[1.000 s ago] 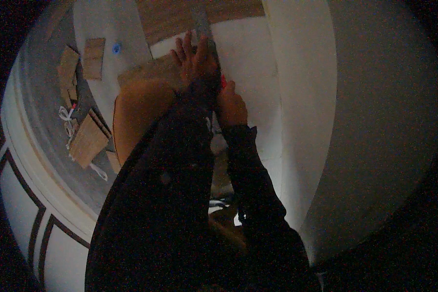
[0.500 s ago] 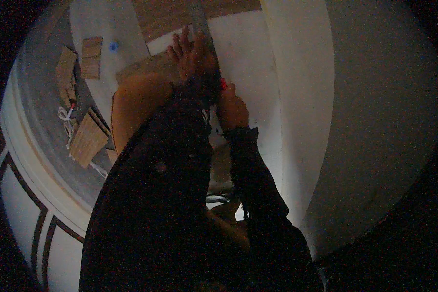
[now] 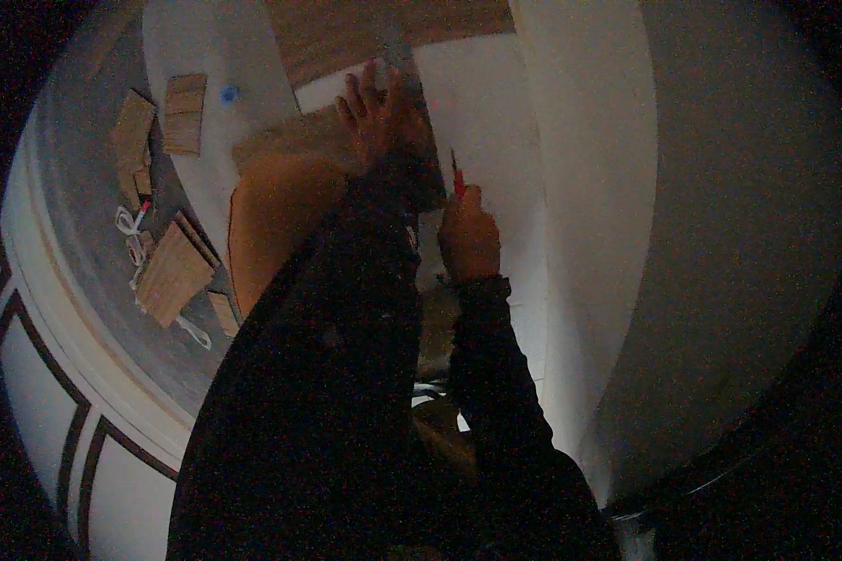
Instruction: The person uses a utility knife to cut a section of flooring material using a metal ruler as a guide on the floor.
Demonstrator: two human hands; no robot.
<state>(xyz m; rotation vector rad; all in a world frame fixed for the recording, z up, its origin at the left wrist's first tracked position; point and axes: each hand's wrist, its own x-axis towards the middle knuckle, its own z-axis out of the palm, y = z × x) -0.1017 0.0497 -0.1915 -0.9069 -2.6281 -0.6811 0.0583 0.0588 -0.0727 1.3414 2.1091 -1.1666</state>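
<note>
My left hand [image 3: 376, 122] lies with its fingers spread on a wood-patterned piece [image 3: 295, 136] and a dark straight strip [image 3: 398, 47], which may be a straightedge. My right hand [image 3: 470, 234] is closed around a slim red-handled cutter [image 3: 458, 183]. The cutter's thin dark tip points away from me over a white surface [image 3: 477, 93], just right of the strip's edge. Dim light hides where the left palm presses and whether the tip touches anything.
At left, several wood-patterned offcuts [image 3: 173, 271] lie on a grey floor beside a white cord [image 3: 129, 229]. A small blue object [image 3: 229, 94] rests farther up. An orange-brown rounded shape [image 3: 281, 224] sits below my left hand. A pale curved wall [image 3: 599, 140] stands at right.
My right hand has drawn back toward me and slightly right, away from the strip, so the cutter shows more fully. The left hand stays spread. The whole view has shifted a little.
</note>
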